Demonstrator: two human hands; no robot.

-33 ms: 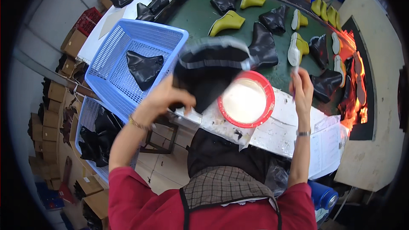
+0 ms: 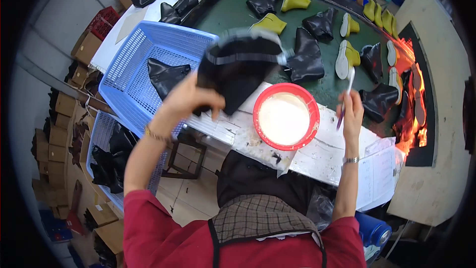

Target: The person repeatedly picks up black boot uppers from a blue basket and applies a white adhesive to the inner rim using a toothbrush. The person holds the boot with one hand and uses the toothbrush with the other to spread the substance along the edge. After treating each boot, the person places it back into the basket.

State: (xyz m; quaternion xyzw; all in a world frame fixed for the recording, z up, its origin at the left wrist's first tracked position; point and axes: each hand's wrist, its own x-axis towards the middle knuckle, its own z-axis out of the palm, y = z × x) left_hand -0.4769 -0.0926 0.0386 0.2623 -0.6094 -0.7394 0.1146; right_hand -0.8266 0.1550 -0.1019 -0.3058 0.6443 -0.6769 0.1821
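Observation:
My left hand [image 2: 192, 98] is closed on a black boot upper [image 2: 237, 72], blurred by motion and with a pale edge along its top. It hangs over the white table edge, beside the blue basket. A slim brush [image 2: 350, 80] with a white head and purple handle stands tilted upward in my right hand [image 2: 352, 113], its fingers pinched round the handle. Between my hands sits a red tub [image 2: 315, 119] of white liquid [image 2: 284, 119], with neither hand touching it.
A blue basket [image 2: 115, 79] at the left holds a black boot upper [image 2: 166, 77]; a lower basket [image 2: 94, 141] holds several more. Black and yellow-green boots lie on the green belt [image 2: 223, 12]. An orange-glowing opening [image 2: 421, 134] is at the right. Papers [image 2: 374, 178] lie near my right forearm.
The boot upper in my left hand has moved slightly up and left. My right hand has turned the brush, so more of its head and handle shows.

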